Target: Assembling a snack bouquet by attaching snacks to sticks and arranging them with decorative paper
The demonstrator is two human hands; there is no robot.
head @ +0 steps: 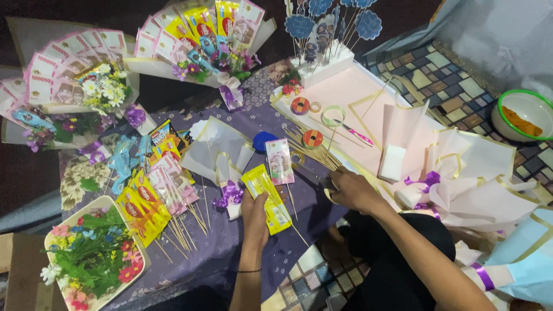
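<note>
Hands apart: left hand (256, 216) clamped on yellow sachet (266, 197), right hand (352, 190) curled at wooden skewers (314, 152).

Around me I see two finished bouquets of pink banknotes (63, 63) and snack packets (201, 29), a tray of artificial flowers (92, 256), a white bowl with a green rim (521, 115), pink wrapping paper (461, 167), and a stand of blue paper toppers (328, 34).
</note>
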